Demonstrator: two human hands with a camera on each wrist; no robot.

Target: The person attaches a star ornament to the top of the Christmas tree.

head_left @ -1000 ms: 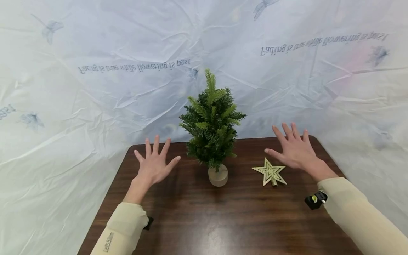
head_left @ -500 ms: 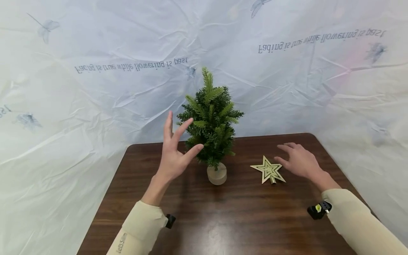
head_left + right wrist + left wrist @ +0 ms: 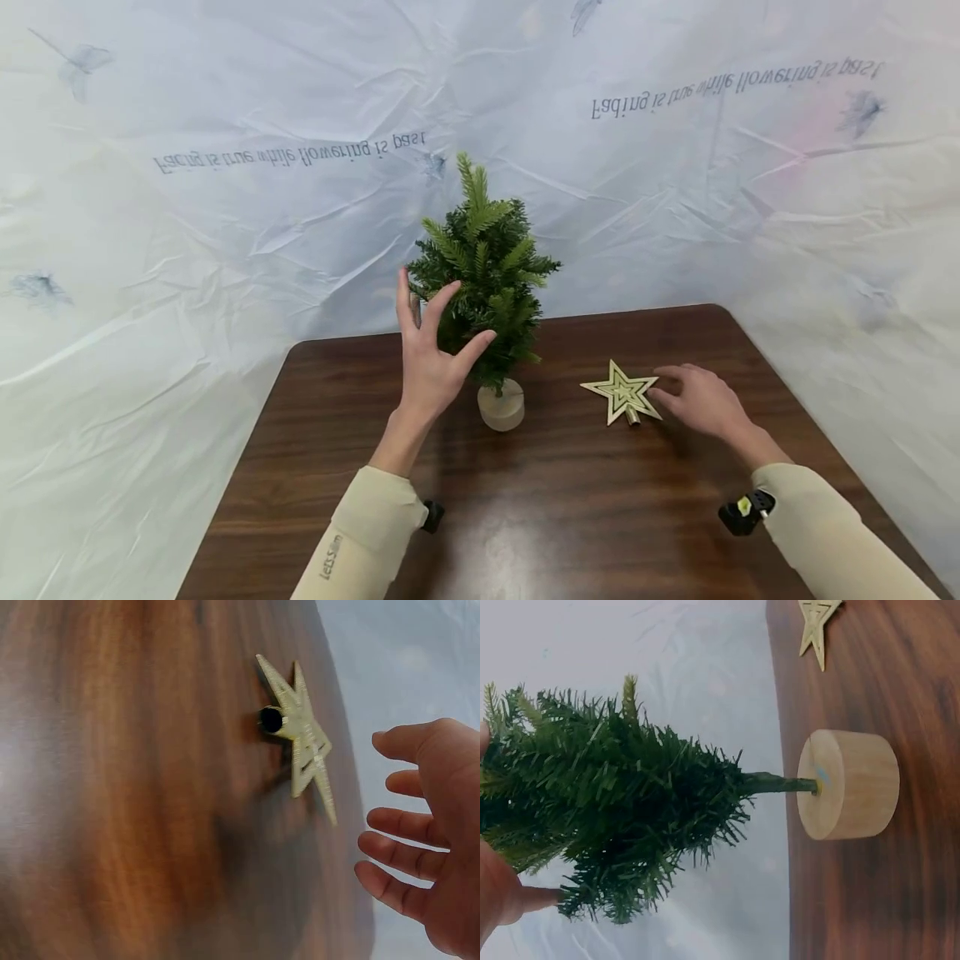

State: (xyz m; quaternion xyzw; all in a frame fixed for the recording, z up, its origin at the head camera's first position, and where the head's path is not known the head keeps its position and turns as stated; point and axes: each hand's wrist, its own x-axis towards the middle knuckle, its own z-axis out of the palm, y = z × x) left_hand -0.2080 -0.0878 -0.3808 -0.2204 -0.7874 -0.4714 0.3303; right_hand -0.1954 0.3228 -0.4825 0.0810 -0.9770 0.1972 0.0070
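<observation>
A small artificial Christmas tree (image 3: 491,258) stands upright on its round wooden base (image 3: 501,408). My left hand (image 3: 433,371) is at the tree's left side, thumb and fingers spread apart in front of and beside the branches. In the left wrist view a fingertip (image 3: 540,898) meets the outer needles; no grip shows. A gold star tree topper (image 3: 621,392) lies flat on the table to the right, its hollow socket (image 3: 271,720) visible in the right wrist view. Beside the star's right points hovers my right hand (image 3: 705,404), fingers loosely bent, holding nothing.
The dark brown wooden table (image 3: 570,500) has rounded back corners. Behind it and on both sides hangs a wrinkled pale sheet (image 3: 315,217) with printed lettering. Small black wrist cameras (image 3: 742,512) sit by the sleeves.
From the table's left side, my left hand has risen and moved right to the tree. My right hand has drawn its spread fingers in and come lower, closer to the star.
</observation>
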